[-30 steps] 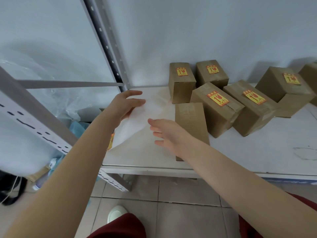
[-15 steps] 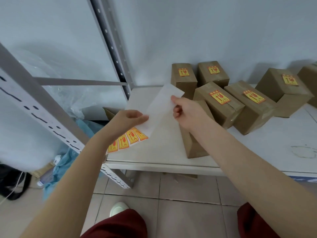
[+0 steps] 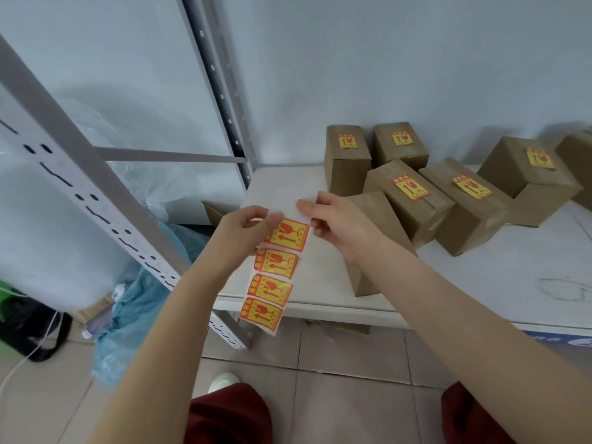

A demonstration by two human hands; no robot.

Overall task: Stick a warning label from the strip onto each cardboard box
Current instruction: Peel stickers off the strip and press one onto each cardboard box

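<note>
The left hand (image 3: 243, 230) and the right hand (image 3: 339, 222) are bare, and so are both arms, with no sleeves on them. The legs wear dark red trousers (image 3: 229, 415). One foot has a pale shoe (image 3: 222, 381).

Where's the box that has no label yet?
The unlabelled box lies on the white shelf, just behind the right hand, front-left of the labelled boxes.

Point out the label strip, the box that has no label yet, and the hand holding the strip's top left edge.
label strip (image 3: 275, 263), head view, second label down.
unlabelled box (image 3: 378, 216), head view, bare top face.
left hand (image 3: 244, 226), head view, back of the hand.
</note>
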